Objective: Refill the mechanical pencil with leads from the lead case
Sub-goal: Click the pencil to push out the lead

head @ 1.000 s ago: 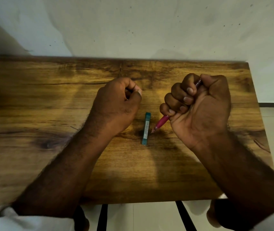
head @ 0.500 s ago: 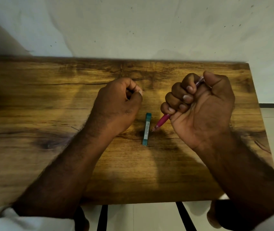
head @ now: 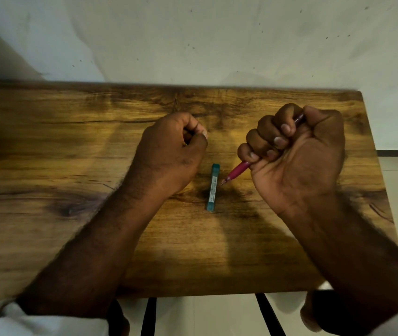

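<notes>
A slim teal lead case [head: 213, 187] lies flat on the wooden table [head: 72, 146], lengthwise toward me, between my two hands. My right hand [head: 297, 156] is a fist wrapped around a pink mechanical pencil [head: 238, 171]. The pencil's tip points down and left, almost touching the case. Its top end sticks out above the fist under my thumb. My left hand [head: 171, 151] rests on the table just left of the case, fingers curled, thumb against forefinger. Whether it pinches something small, I cannot see.
The table's far edge meets a pale wall [head: 193, 40]. Its right edge [head: 375, 166] lies close beside my right hand, with floor tiles beyond. Black table legs [head: 148, 316] show below the near edge.
My right thumb has pressed back down onto the pencil's top after lifting slightly. The left hand and the lead case have stayed in place.
</notes>
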